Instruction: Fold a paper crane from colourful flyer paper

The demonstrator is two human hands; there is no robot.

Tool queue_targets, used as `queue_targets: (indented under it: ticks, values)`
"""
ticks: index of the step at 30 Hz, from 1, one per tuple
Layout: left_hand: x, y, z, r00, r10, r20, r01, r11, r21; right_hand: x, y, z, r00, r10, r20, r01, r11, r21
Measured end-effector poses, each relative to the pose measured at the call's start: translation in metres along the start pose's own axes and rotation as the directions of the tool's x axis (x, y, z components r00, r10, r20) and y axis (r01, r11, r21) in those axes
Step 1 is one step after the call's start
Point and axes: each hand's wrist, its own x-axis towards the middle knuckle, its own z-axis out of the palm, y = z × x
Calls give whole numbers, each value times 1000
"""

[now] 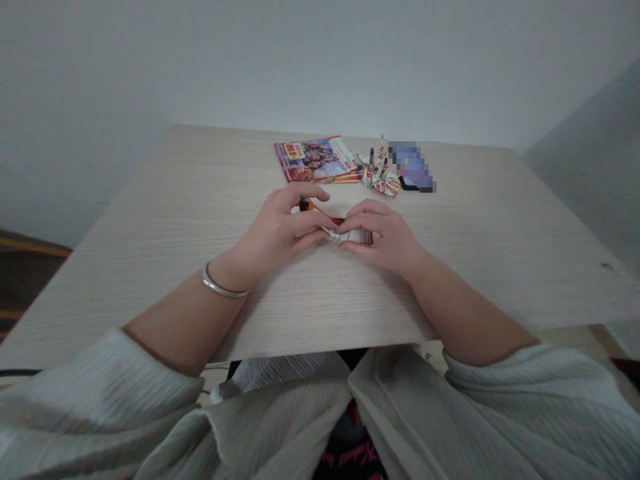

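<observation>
Between my two hands is a folded piece of printed paper (356,235), white with red and orange parts, just above or on the table. My left hand (290,223), with a silver bangle at the wrist, pinches its left side, the index finger raised over it. My right hand (377,233) grips the right side between thumb and fingers. The fingers of both hands nearly meet in the middle and cover much of the paper. Beyond them lie a small stack of printed flyers (317,160) and a folded paper figure (379,175) with pointed flaps.
A phone (414,167), its screen blurred out, lies to the right of the folded figure. The pale wooden table (200,200) reaches back to a plain wall (320,60). Its front edge runs close to my body.
</observation>
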Motion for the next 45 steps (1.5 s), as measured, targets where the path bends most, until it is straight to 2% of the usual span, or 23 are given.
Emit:
queue_targets:
  ticks: [3, 7, 10, 13, 16, 21, 24, 27, 30, 34, 39, 45]
  values:
    - [1, -1, -1, 1000, -18, -20, 17, 999, -44, -1, 1, -3, 999, -33, 28, 35, 998, -49]
    - [2, -3, 1, 992, -66, -112, 55, 993, -100, -1, 2, -7, 997, -46, 67, 54, 990, -128]
    - [3, -6, 7, 971, -150, -186, 105, 966, -236, -1, -1, -8, 996, -64, 60, 75, 979, -190]
    - [2, -10, 14, 957, -235, -173, 138, 887, -440, -1, -5, -8, 994, -103, 47, 112, 958, -266]
    - [0, -12, 18, 956, -259, -140, 161, 857, -490, -1, -7, -6, 991, -131, 32, 134, 943, -304]
    - [0, -9, 13, 971, -203, -126, 165, 952, -258, -2, -3, -4, 998, -65, 19, 67, 971, -228]
    - [-1, -9, 10, 981, -176, -83, 162, 975, -150, -2, 0, -5, 998, -43, -37, 33, 972, -234]
    - [-4, -9, 15, 973, -231, -12, 229, 970, -86, -3, 2, -3, 993, -38, -110, 13, 974, -225]
    - [-7, -4, 24, 947, -313, 77, 309, 949, 62, -3, 2, 0, 991, 6, -131, -34, 977, -211]
    - [-5, 9, 31, 945, -327, -2, 322, 929, 184, -3, -4, 4, 987, 62, -150, -91, 976, -196]
    - [-2, 15, 24, 951, -297, -84, 309, 914, 262, -1, -10, 6, 972, 110, -206, -146, 975, -168]
    - [-1, 17, 13, 971, -226, -83, 240, 916, 320, 1, -13, 5, 973, 35, -226, -89, 968, -235]
